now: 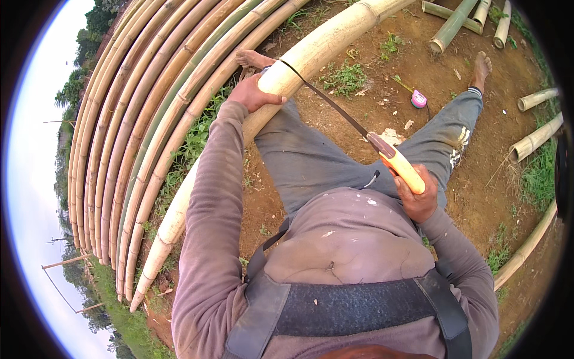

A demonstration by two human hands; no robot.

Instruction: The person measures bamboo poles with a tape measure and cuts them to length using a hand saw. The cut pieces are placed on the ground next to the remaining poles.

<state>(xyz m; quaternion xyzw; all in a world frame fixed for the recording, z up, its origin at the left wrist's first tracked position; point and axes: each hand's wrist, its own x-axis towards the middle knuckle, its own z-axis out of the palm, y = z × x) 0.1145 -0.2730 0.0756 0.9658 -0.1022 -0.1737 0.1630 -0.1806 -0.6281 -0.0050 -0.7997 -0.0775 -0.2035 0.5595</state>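
Observation:
A long pale bamboo pole [326,46] slants from the lower left to the top, passing over my left thigh. My left hand [254,94] clasps it from above, thumb laid across the near side. In my right hand [418,196], above my lap, is the yellow-orange handle of a hand saw [400,169]. Its thin dark blade reaches up and left, and the far end lies across the pole just beyond my left hand. The frame does not show how deep the blade sits. My fingers partly hide the handle.
Many bamboo poles [158,119] lie side by side at left. Short cut bamboo pieces [451,27] lie at the top right, more [535,137] at the right edge. A pink tape measure [419,99] rests on the dirt between my outstretched legs. Another pole [526,246] lies lower right.

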